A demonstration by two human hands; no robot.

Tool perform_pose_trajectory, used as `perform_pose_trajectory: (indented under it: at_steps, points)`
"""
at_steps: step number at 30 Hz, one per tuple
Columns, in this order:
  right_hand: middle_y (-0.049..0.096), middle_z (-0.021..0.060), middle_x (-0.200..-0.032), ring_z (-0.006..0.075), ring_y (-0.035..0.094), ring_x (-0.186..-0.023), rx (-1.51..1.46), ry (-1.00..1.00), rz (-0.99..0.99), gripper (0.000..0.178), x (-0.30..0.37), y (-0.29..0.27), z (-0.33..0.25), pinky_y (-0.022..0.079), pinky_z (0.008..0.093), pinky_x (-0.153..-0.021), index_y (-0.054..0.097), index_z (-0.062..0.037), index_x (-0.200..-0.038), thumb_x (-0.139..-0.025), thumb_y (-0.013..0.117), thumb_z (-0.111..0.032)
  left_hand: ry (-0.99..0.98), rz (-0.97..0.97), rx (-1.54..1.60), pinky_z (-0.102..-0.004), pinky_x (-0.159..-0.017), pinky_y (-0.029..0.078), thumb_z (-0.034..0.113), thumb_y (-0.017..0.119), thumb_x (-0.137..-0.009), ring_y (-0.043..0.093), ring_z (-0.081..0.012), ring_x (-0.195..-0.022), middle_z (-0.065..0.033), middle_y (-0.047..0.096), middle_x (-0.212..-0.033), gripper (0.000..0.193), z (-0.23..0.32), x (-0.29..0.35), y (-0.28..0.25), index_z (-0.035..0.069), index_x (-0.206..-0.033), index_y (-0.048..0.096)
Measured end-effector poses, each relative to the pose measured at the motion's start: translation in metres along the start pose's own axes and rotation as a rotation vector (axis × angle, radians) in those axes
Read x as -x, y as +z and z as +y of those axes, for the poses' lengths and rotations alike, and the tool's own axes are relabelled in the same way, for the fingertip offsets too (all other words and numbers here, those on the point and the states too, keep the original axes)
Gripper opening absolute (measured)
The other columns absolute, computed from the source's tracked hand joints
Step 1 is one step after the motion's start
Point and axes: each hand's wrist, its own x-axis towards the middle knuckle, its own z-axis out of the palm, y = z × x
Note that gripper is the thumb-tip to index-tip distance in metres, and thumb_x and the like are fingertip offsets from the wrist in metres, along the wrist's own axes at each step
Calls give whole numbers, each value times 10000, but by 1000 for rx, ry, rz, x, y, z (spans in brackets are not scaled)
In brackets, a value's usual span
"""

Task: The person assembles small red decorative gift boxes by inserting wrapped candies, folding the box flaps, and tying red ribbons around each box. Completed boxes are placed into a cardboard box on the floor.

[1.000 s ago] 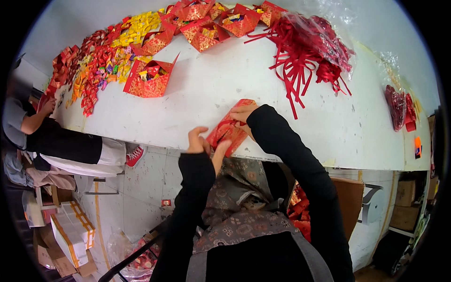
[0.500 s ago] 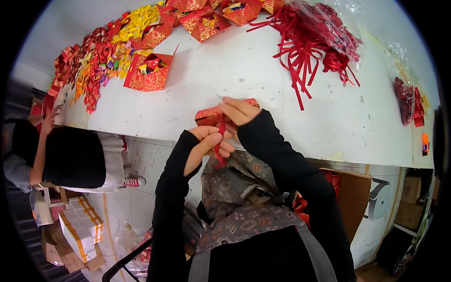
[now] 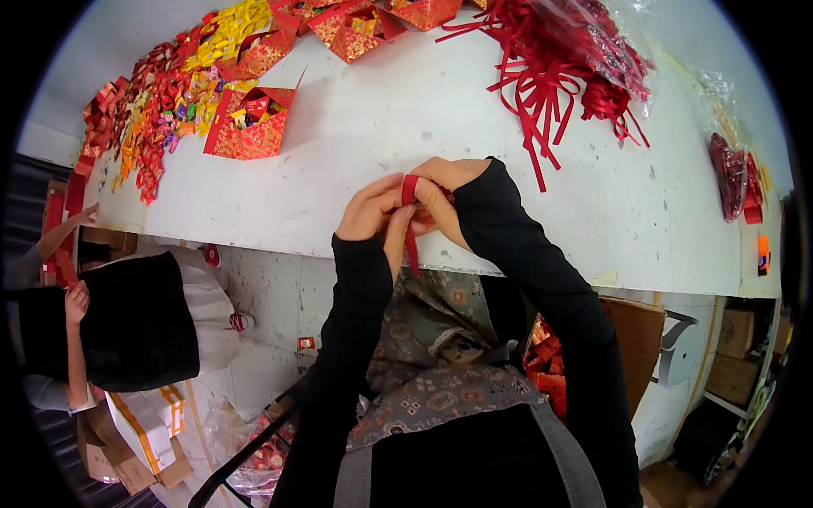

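Observation:
Close together at the table's front edge, both my hands work a red ribbon point(image 3: 411, 187). My left hand point(image 3: 371, 213) pinches it between thumb and fingers, and a tail of it hangs below. Curled from the other side, my right hand point(image 3: 446, 196) has the ribbon running over its fingers. Under my hands is a red and gold box point(image 3: 423, 223), almost wholly covered by them. Farther left on the white table point(image 3: 339, 127) stands an open red and gold box point(image 3: 250, 129) with small wrapped sweets in it.
Red ribbons point(image 3: 542, 93) lie heaped at the back right, partly under clear plastic. More open boxes point(image 3: 351, 34) line the back. Wrapped sweets point(image 3: 169, 102) spread at far left, near another person point(image 3: 127, 313). A cardboard carton point(image 3: 631, 343) stands below the table by my right arm.
My hands have closed in around the box, now hiding most of it, and the ribbon has come up over my fingers. The other person has shifted and holds something red.

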Motion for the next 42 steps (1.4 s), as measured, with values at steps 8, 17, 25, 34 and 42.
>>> perform_pose_trajectory:
  at_steps: [8,17,25,34,42]
  points:
    - [522,99,-851,119,534,-610,-138,28,-43,141,-3,-17,-6,440,242,-539,602,4,-915,-850,493,-58,-95,83,157,-258,-648,515,-32,543,-841,604,-141,-752,-116,616,-882,192,-7,1,12,-21,-1023,483]
    - [274,-66,-558,49,216,-432,-926,723,-302,344,-86,-1,54,175,204,-393,494,21,-1161,-918,422,-212,-41,-299,314,-239,-560,510,-92,558,-796,610,-162,-657,-159,623,-825,408,-5,-16,8,38,-1056,271]
    - [498,20,-674,103,462,-629,-54,-270,-237,256,-38,-16,-49,388,240,-563,587,-39,-1024,-876,488,-223,-169,-256,36,-279,-756,481,-17,642,-759,602,-153,-848,-141,613,-916,315,9,-33,25,-40,-1021,470]
    - [620,85,-804,124,604,-746,-241,258,140,137,69,-29,-24,469,244,-663,627,-38,-888,-803,631,-145,261,-120,-265,-271,-574,478,-2,637,-724,602,-200,-600,-103,632,-726,163,-3,-22,25,42,-881,634]
    - [631,46,-765,69,556,-689,-471,496,204,153,52,-5,5,442,216,-636,621,4,-829,-800,659,-142,546,-92,-522,-312,-576,461,1,655,-672,562,-240,-624,-70,596,-675,197,8,-31,20,83,-850,646]
